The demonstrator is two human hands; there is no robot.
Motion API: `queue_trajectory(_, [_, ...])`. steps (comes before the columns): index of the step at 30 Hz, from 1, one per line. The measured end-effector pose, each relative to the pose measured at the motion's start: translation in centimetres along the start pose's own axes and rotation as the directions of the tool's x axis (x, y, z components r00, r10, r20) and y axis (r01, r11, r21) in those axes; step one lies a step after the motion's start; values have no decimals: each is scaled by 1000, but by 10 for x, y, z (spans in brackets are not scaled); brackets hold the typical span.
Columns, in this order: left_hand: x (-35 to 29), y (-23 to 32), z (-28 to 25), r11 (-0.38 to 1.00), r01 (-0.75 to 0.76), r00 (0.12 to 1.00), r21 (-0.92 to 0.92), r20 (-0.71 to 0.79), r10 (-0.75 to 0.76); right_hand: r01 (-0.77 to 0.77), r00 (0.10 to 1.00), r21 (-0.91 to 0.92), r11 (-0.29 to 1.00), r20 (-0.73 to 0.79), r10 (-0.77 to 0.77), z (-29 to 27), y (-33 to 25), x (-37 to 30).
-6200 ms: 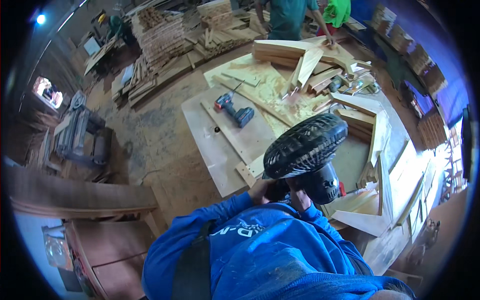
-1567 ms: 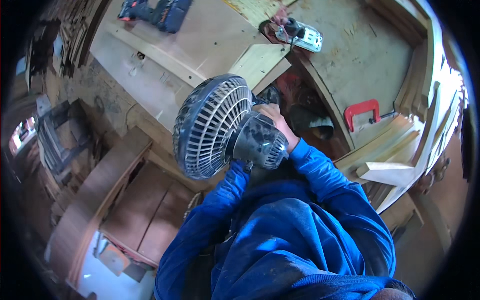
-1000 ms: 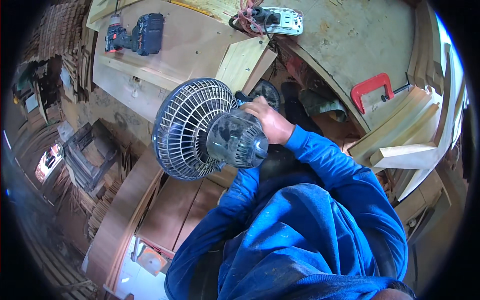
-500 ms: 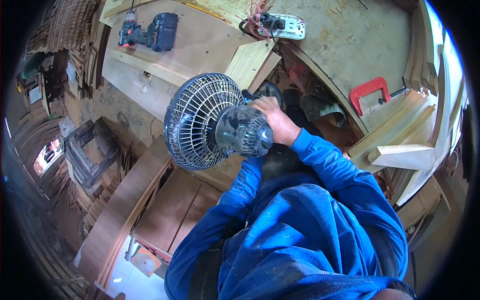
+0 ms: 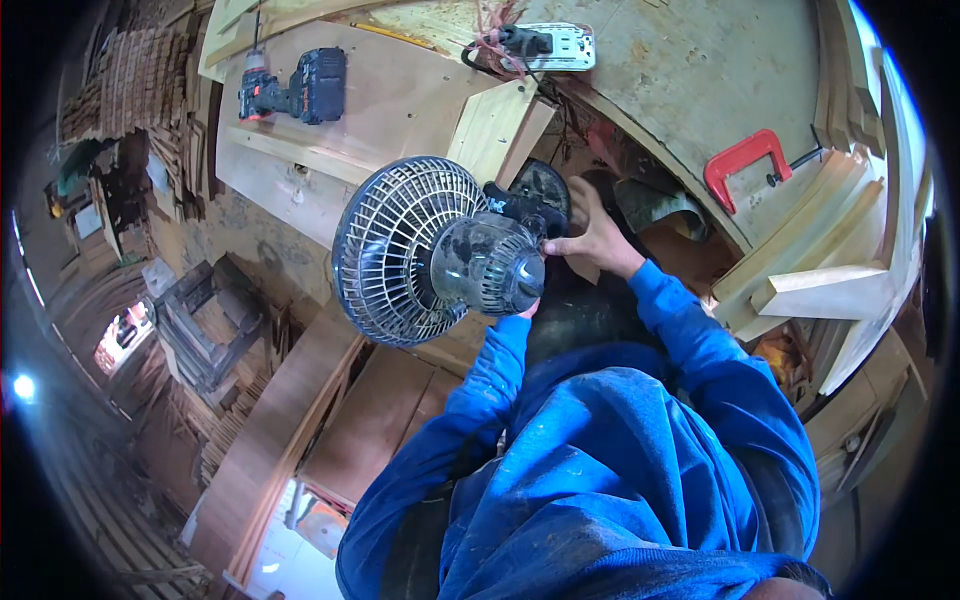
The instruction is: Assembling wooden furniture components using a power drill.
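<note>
A dusty black electric fan [image 5: 487,262] with a round wire cage [image 5: 395,250] lies tilted in front of my body, its cage facing left and its motor housing toward me. My left hand [image 5: 531,310] is under the housing, supporting the fan; only a small part of it shows, and its fingers are hidden. To the right of the housing, my right hand [image 5: 598,238] has its fingers apart. Its thumb reaches the housing's edge, and its other fingers are near a dark round part [image 5: 541,188] beyond the fan's neck.
A cordless drill [image 5: 295,88] lies on the wooden board at the far left. A white power strip [image 5: 560,47] with a plugged-in cord sits at the far side. On the right are a red C-clamp [image 5: 745,170] and curved wooden pieces [image 5: 815,235]. Wood scraps are stacked at left.
My right hand has come off the top of the motor housing and moved right, its fingers spreading. More of the fan's neck now shows. The fan has shifted slightly downward in the picture.
</note>
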State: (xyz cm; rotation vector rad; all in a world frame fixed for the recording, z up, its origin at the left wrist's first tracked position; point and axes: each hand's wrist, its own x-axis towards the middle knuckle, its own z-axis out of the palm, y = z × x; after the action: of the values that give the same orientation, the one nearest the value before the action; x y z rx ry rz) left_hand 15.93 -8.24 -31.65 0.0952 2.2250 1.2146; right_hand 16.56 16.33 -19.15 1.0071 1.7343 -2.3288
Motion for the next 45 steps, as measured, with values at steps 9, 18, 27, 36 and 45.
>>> queue_trajectory(9, [-51, 289, -120, 627, -714, 630, 310, 675, 385, -111, 985, 524, 844, 173, 22, 10, 30, 12])
queue_trajectory(18, [19, 399, -134, 197, -808, 582, 555, 698, 418, -78, 990, 570, 818, 140, -3, 9, 19, 4])
queue_trajectory(27, [40, 395, -152, 365, -798, 582, 479, 769, 264, 18, 997, 541, 841, 59, -59, 26, 24, 2])
queue_trajectory(36, [44, 393, -133, 397, -834, 501, 383, 826, 257, -16, 987, 565, 825, 140, -76, 16, 32, 12])
queue_trajectory(45, [28, 370, -143, 323, -867, 492, 379, 753, 437, -12, 981, 468, 884, 177, -81, 14, 36, 15])
